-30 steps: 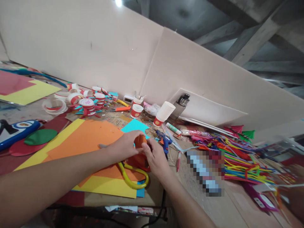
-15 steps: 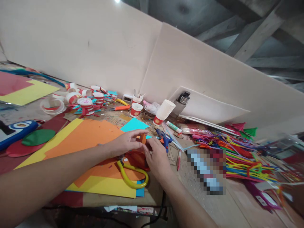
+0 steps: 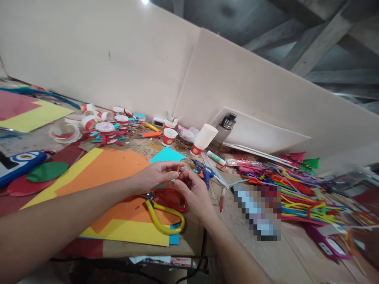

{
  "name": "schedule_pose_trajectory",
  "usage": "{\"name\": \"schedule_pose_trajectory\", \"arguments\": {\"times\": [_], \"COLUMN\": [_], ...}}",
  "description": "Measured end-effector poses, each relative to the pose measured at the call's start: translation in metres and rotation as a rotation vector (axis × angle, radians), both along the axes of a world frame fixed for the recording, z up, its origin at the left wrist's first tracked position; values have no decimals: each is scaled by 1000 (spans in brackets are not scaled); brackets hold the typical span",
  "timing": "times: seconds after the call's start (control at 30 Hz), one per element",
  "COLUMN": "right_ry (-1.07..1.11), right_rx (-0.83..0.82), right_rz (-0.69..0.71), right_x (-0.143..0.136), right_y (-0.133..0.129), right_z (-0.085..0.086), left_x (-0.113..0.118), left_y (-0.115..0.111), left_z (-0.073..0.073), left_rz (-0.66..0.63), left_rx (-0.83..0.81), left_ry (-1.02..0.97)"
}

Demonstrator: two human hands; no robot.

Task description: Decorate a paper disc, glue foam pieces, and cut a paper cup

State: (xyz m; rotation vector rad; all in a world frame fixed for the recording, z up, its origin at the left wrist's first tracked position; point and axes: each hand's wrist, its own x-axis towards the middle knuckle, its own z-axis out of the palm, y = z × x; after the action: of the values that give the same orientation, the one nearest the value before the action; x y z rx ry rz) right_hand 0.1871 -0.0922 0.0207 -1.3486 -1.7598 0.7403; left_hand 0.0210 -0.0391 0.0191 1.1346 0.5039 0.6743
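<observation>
A small orange paper piece (image 3: 178, 168) is pinched between the thumb and fingers of my left hand (image 3: 158, 175). Close beside it, my right hand (image 3: 194, 193) has its fingers curled and thumb bent towards the same piece; whether it grips anything is too small to tell. Under my hands lie scissors with one yellow and one red handle (image 3: 154, 221), on orange paper (image 3: 109, 177) over yellow paper (image 3: 133, 232). A bright blue sheet (image 3: 167, 154) shows just behind my hands.
Paper cups (image 3: 169, 137), a cup stack (image 3: 204, 139) and a bottle (image 3: 224, 130) stand at the back. A blue glue gun (image 3: 207, 175) lies right of my hands, near colourful pipe cleaners (image 3: 304, 205). Cup crafts (image 3: 107, 133) sit at back left.
The orange piece has turned and now shows nearly edge-on. The fingers of my right hand have shifted, with the thumb nearer my left hand. More of the red scissor handle shows.
</observation>
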Motion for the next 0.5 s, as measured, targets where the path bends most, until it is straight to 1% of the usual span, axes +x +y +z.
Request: {"name": "schedule_pose_trajectory", "arguments": {"times": [0.17,0.4,0.5], "right_ry": [-2,27,38], "right_rx": [13,14,15], "right_rz": [4,23,28], "right_x": [1,3,3], "right_y": [-1,-1,-1], "right_z": [0,-3,-5], "left_x": [0,0,1], "left_y": [-3,-1,-1], "left_z": [5,1,0], "left_rz": [13,-1,5], "left_rx": [-71,-139,-124], "left_ry": [-21,-80,-77]}}
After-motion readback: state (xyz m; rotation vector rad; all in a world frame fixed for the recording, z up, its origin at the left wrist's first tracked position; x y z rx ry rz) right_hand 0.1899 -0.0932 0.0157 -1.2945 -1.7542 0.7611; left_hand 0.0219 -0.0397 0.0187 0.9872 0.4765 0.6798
